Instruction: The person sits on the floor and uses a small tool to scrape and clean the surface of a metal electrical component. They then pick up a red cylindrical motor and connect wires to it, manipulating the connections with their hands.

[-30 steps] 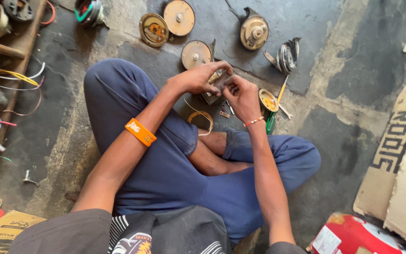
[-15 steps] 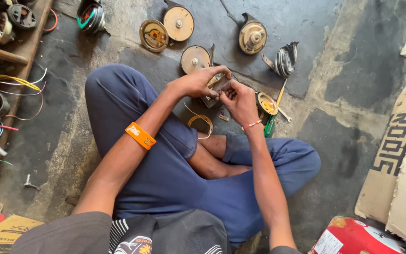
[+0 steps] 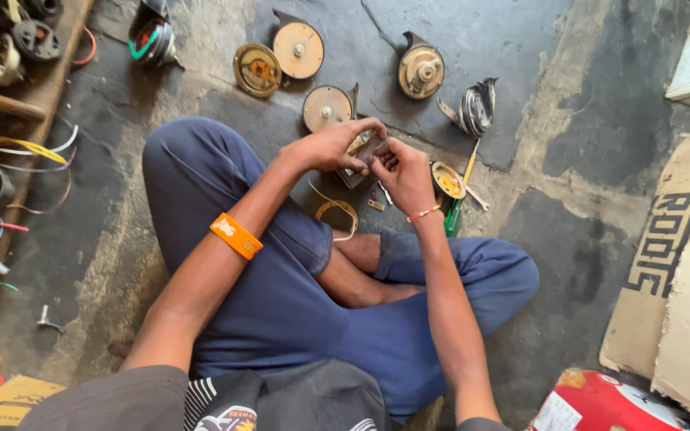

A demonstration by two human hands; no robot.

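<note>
Five round metal discs (image 3: 326, 106) lie on the floor (image 3: 521, 48) beyond my fingers. My left hand (image 3: 331, 146) and right hand (image 3: 403, 172) both curl tightly, fingers pinching one small dark part (image 3: 361, 156) between them.

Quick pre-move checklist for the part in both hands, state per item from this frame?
1. Both hands on the part: left hand and right hand both grip the small dark part. Ok.
2. Part clear of the floor: held above the crossed legs. Ok.
3. Part's working face in view: fingers cover most of it. Cannot tell.
4. Screwdriver in reach: green-handled, on the floor right beside the right wrist. Ok.
5. Loose bits accounted for: small pieces and a wire loop lie under the hands; whether any are missing, cannot tell.
6. Round discs apart from the hands: nearest one sits just beyond the left hand. Ok.
</note>
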